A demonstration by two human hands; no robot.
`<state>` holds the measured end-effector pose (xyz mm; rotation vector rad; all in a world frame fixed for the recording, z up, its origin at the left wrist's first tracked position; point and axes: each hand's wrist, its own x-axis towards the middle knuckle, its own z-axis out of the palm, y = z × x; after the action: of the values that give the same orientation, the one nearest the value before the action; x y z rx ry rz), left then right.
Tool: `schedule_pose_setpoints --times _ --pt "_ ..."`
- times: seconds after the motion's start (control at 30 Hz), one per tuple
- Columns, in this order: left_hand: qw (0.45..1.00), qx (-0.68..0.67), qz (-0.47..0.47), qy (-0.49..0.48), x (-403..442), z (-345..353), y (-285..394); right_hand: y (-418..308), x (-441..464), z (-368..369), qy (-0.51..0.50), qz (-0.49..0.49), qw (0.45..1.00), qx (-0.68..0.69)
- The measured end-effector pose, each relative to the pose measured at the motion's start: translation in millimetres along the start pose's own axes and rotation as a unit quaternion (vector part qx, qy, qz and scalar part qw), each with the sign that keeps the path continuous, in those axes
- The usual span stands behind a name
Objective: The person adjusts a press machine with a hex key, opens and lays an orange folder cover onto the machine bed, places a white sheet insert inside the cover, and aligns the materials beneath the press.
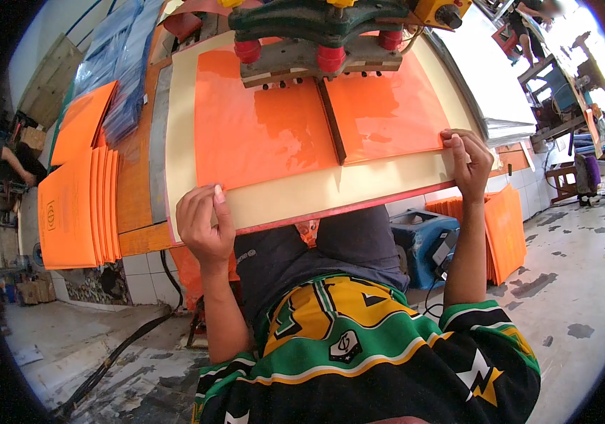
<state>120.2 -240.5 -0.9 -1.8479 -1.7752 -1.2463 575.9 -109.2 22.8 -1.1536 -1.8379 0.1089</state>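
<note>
A glossy orange plastic sheet (267,148) lies on a cream board (302,191) in front of me. My left hand (207,220) is closed at the sheet's near left corner, thumb and fingers pinched together. At the near right corner, my right hand (469,159) pinches the sheet between thumb and fingers. Across the sheet, a narrow dark bar (331,124) runs from the machine towards me. Above the sheet's far part hangs the green metal head of a press (309,28), with red round parts beneath it.
Orange folders (80,212) are stacked at the table's left, beside clear bluish plastic sheets (115,71). White sheets (490,78) lie to the right. Below stand a blue box (415,244) and more orange folders (504,233). Another person's arm (16,162) shows far left.
</note>
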Motion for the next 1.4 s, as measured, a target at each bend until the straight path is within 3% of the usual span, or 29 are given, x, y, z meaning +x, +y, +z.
schedule_pose_setpoints --times 1.4 --pt "1.000 0.000 0.000 0.000 0.6 -0.4 0.6 1.5 -1.0 -0.7 -0.008 0.000 1.000 -0.002"
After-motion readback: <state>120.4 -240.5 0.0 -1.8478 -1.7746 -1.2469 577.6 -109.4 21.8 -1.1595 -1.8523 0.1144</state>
